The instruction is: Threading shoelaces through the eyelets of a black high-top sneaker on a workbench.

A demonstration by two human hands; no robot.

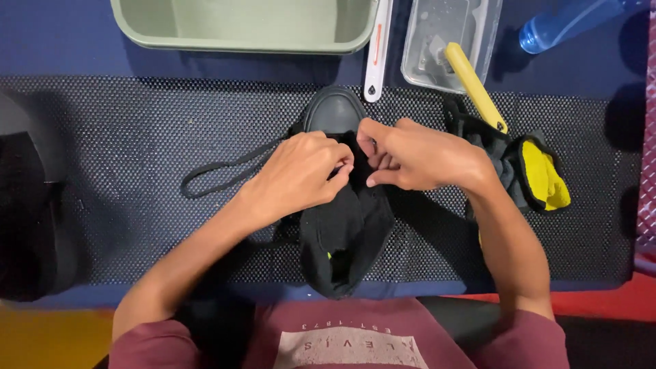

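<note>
Black shoe [342, 225], toe away on mat [137, 137], steadied for lacing: 2 hands [301, 174] [420, 157], fingers pinched shut on lace [225, 171].

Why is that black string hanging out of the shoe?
It is a lace pulled loose from the black shoe, looping across the mat on the left. Both hands, left and right, pinch at the shoe's lacing area.

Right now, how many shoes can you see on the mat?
2: one black shoe in the middle under both hands, another dark shoe at the mat's left edge, partly cut off. Others may be hidden.
</note>
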